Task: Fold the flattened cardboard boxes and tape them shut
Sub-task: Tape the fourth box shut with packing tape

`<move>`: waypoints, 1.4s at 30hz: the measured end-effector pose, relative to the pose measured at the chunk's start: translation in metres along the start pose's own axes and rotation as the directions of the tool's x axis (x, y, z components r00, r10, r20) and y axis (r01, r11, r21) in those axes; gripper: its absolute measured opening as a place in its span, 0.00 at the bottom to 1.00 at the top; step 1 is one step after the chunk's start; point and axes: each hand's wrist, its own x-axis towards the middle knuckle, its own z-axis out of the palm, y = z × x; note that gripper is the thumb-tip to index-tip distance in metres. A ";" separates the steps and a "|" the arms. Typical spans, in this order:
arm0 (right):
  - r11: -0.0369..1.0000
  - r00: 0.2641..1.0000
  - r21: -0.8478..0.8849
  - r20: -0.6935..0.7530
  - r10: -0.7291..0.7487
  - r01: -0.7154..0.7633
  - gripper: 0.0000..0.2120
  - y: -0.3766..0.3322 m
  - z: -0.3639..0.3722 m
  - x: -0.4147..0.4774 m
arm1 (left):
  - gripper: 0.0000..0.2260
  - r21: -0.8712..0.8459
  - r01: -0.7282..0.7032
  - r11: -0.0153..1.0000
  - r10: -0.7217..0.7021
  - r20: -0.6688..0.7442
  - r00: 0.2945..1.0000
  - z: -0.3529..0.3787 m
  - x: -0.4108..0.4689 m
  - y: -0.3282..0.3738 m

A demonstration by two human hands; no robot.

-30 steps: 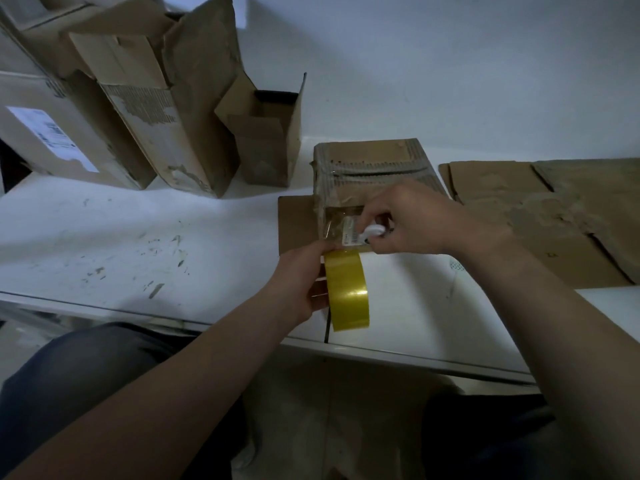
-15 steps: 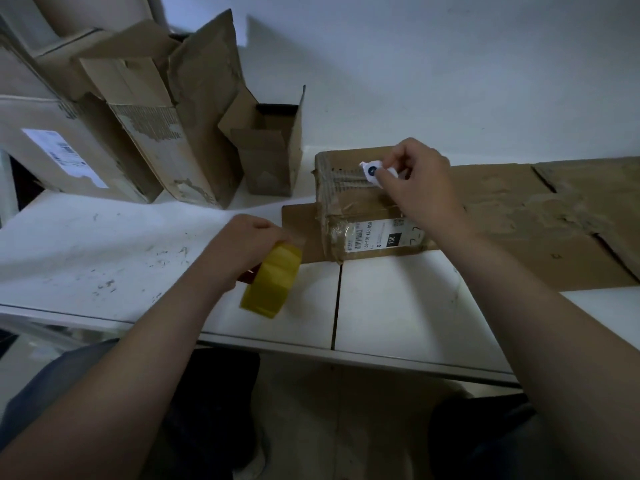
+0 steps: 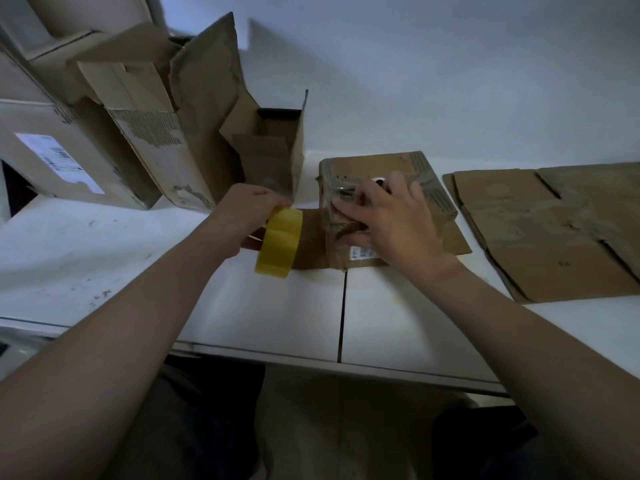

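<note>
Sitting on white table [image 3: 263, 313], small taped brown cardboard box [image 3: 420, 188] is under R hand [image 3: 391, 223], fingers flat, pressing its near-left top edge. L hand [image 3: 242, 216], just left of box, grips yellow tape roll [image 3: 280, 242] on edge. Flattened brown cardboard sheets [image 3: 554, 230] lie to the right, open brown cardboard boxes [image 3: 194, 133] back-left

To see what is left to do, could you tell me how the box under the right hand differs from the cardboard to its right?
The box is folded up and taped; the flattened cardboard lies as an open sheet. The right hand presses on the box; nothing touches the flattened cardboard. The box bears a label; the flattened cardboard shows none. Both are worn brown cardboard on the white table.
</note>
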 end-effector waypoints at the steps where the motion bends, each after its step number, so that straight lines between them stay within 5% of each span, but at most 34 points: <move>1: 1.000 1.000 -0.021 -0.001 -0.002 0.002 0.29 0.001 0.002 -0.001 | 0.07 -0.001 -0.003 1.000 0.003 0.007 1.000 0.000 0.000 0.000; 6: 0.999 0.999 -0.046 0.028 0.020 -0.019 0.35 0.002 0.005 -0.005 | 0.06 0.001 -0.006 1.000 0.006 0.019 1.000 0.000 0.000 -0.001; 13: 0.998 1.000 0.062 0.027 0.000 -0.001 0.28 0.007 -0.001 0.006 | 0.07 -0.006 -0.003 1.000 0.003 0.031 1.000 -0.002 -0.005 -0.001; 17: 0.991 0.993 0.056 0.000 0.121 -0.121 0.32 -0.008 -0.006 0.009 | 0.04 -0.008 -0.018 1.000 0.019 0.040 0.999 -0.003 -0.007 -0.001; 25: 0.947 0.953 -0.103 -0.060 0.298 -0.303 0.15 -0.042 0.007 0.020 | 0.04 -0.033 -0.024 0.999 0.025 0.030 0.999 0.001 -0.010 0.000; 31: 0.982 0.981 -0.012 0.030 0.191 -0.191 0.25 -0.026 -0.015 0.014 | 0.05 0.003 -0.093 0.996 0.093 0.029 0.995 0.002 -0.018 0.002; 34: 0.947 0.947 0.020 -0.019 0.321 -0.321 0.21 0.001 -0.027 0.006 | 0.04 -0.016 -0.134 0.991 0.134 0.017 0.991 0.005 -0.024 0.006; 37: 0.902 0.898 -0.052 0.088 0.431 -0.428 0.17 0.022 -0.026 -0.004 | 0.04 -0.012 -0.167 0.986 0.167 0.023 0.986 0.012 -0.034 0.010; 42: 0.796 0.834 0.250 0.205 0.513 -0.551 0.12 0.032 -0.036 -0.004 | 0.05 -0.017 -0.191 0.981 0.191 0.033 0.981 0.027 -0.050 0.013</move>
